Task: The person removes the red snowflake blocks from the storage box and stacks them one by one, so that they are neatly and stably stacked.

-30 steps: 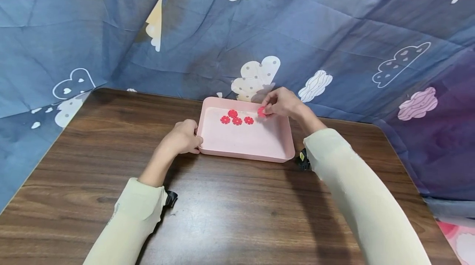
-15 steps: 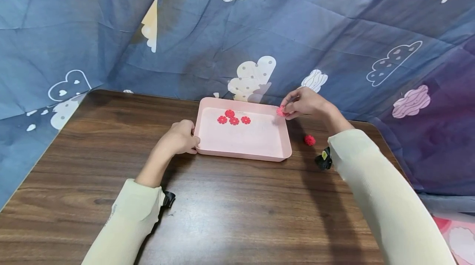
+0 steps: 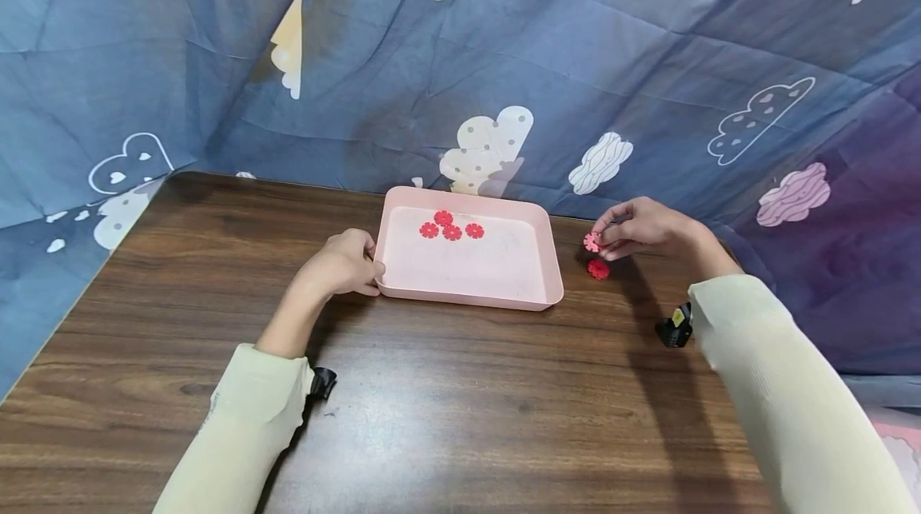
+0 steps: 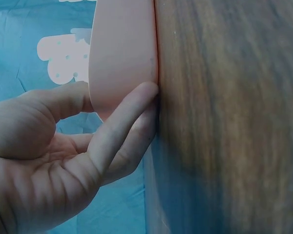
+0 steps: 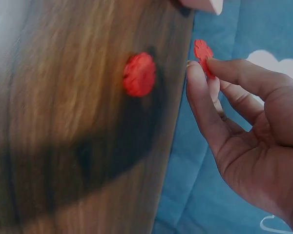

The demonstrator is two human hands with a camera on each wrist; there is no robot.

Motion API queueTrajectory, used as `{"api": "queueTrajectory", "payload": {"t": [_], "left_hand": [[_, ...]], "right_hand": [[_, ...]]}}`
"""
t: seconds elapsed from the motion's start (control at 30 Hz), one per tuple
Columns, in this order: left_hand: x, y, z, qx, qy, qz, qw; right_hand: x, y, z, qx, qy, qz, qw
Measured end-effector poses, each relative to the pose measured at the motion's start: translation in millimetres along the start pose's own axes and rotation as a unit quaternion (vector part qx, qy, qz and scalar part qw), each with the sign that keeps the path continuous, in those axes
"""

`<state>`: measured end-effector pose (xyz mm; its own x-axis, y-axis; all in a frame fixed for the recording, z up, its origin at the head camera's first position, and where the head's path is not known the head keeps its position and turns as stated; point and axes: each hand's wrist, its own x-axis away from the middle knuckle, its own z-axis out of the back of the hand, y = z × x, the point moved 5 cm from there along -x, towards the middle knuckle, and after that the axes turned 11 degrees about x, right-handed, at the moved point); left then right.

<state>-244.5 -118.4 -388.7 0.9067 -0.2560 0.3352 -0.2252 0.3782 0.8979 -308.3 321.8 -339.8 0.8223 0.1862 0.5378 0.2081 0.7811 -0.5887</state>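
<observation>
A shallow pink tray [image 3: 496, 274] lies near the back of the table, with several red flower-shaped discs [image 3: 452, 233] inside towards its far side. My left hand [image 3: 341, 262] grips its left end near the front corner; in the left wrist view, the fingers [image 4: 119, 131] lie along the tray's outer wall. To the right of the tray, my right hand [image 3: 643, 228] pinches one red notched disc [image 5: 202, 51] between thumb and fingertips, raised off the table. Just below it in the head view, a small pile of red discs [image 3: 598, 268] rests on the wood.
The brown wood-grain table [image 3: 460, 402] reaches back to a blue cloth [image 3: 374, 98] printed with clouds, hanging close behind the tray. A black wrist device [image 3: 675, 328] sits under the right sleeve, another black device [image 3: 323, 383] at the left cuff.
My right hand has carried the red disc from inside the tray, over its right rim, to near the pile, which was hidden by the arm at first. My left hand stays at the tray.
</observation>
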Motion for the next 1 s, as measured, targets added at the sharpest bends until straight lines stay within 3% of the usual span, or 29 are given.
{"api": "queueTrajectory", "payload": {"t": [0.33, 0.63, 0.8, 1.0], "left_hand": [[-3.9, -0.9, 0.8, 0.006, -0.016, -0.006, 0.9998], [-2.4, -2.1, 1.8, 0.041, -0.029, 0.001, 0.9987], [-2.3, -2.8, 1.4, 0.048, -0.029, 0.002, 0.9984], [-3.1, -3.8, 0.4, 0.055, -0.028, 0.007, 0.9981]], "right_hand": [[4.6, 41.1, -2.0, -0.032, -0.011, -0.034, 0.9988], [0.3, 63.0, -3.0, -0.041, -0.044, 0.015, 0.9981], [2.0, 61.1, -9.8, -0.032, -0.006, -0.017, 0.9993], [1.3, 58.2, -15.5, -0.042, 0.013, -0.021, 0.9988]]}}
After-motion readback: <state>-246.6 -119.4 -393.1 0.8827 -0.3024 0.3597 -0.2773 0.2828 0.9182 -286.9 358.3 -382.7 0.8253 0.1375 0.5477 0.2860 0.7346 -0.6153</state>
